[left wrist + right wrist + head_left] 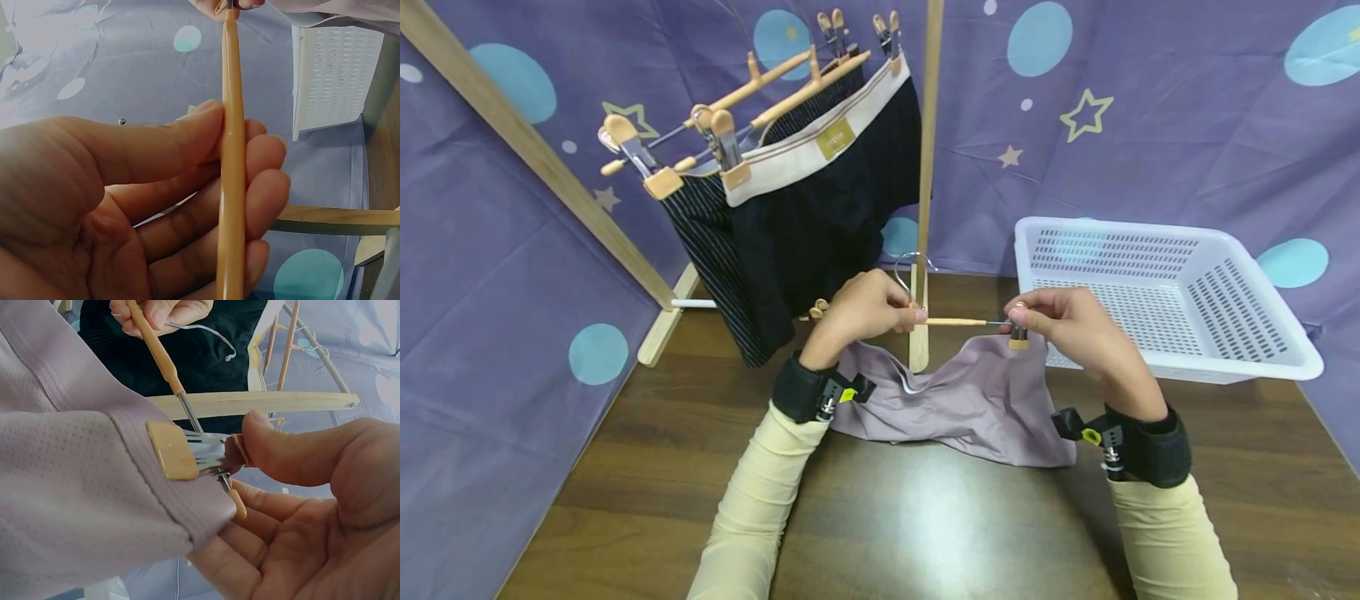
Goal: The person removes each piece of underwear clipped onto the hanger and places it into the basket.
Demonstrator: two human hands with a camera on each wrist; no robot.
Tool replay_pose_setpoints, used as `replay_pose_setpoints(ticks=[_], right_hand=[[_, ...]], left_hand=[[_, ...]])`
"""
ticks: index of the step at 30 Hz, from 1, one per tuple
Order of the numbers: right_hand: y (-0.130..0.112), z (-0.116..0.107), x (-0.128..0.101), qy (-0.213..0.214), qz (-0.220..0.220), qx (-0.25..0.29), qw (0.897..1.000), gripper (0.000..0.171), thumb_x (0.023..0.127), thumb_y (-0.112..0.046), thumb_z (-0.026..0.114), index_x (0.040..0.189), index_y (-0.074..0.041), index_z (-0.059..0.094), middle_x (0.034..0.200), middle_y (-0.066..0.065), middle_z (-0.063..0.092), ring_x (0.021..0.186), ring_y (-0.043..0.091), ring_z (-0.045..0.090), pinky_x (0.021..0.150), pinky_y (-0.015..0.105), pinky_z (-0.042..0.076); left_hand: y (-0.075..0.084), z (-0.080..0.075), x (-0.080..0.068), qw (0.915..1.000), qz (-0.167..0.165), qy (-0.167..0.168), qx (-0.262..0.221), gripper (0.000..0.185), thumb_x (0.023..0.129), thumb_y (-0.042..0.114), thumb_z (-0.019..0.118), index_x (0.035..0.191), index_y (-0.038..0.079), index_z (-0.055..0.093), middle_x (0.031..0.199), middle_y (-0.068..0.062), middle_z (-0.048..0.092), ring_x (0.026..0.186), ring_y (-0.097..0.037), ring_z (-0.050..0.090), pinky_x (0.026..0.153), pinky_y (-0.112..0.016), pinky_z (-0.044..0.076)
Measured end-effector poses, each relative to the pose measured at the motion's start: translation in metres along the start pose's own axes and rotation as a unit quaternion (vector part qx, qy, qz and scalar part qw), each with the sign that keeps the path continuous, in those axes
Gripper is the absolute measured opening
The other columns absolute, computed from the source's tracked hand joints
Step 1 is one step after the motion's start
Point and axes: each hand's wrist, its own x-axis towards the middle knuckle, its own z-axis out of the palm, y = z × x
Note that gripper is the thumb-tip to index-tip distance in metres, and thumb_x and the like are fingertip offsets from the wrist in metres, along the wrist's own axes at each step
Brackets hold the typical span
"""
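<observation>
"Table (625, 500) meets purple curtain (1150, 158) at far edge; where is hanger (955, 322)?"

"Centre, left of basket (1157, 365). Left hand (874, 307) grips its bar (232, 187); right hand (1067, 323) pinches its clip (172, 450) on lilac garment (955, 404)."

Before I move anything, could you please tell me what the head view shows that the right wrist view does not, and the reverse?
Only the head view shows the black wrist straps, the cream sleeves and the inside of the white basket.

Only the right wrist view shows the tiny holes in the lavender garment and the palm of the right hand.

Both show that garment with the clip at its edge, the hanger, the left hand holding it, and dark hanging clothing.
</observation>
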Motion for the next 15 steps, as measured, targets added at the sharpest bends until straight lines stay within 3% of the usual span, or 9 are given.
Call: replay_pose_setpoints(ticks=[7,15], right_hand=[[-0.0009,0.0050,0.0006,0.019,-0.006,-0.006,1.000,0.028,0.103,-0.019,0.062,0.116,0.004,0.071,0.093,0.008,0.078,0.085,-0.002,0.067,0.081,0.015,0.048],[-0.0033,0.0105,0.0006,0.059,-0.011,-0.020,0.998,0.023,0.101,-0.018,0.066,0.108,0.002,0.075,0.090,0.011,0.079,0.078,-0.002,0.065,0.068,0.018,0.048]], left_hand=[[0.0005,-0.0009,-0.0002,0.9998,0.003,-0.015,0.017,0.032,0.093,0.033,0.075,0.066,0.014,0.077,0.071,0.002,0.073,0.066,-0.009,0.057,0.056,-0.023,0.036],[0.0000,-0.0001,-0.0006,0.9997,0.004,-0.011,0.023,0.033,0.093,0.033,0.074,0.068,0.013,0.078,0.073,0.002,0.073,0.069,-0.010,0.060,0.057,-0.022,0.038]])
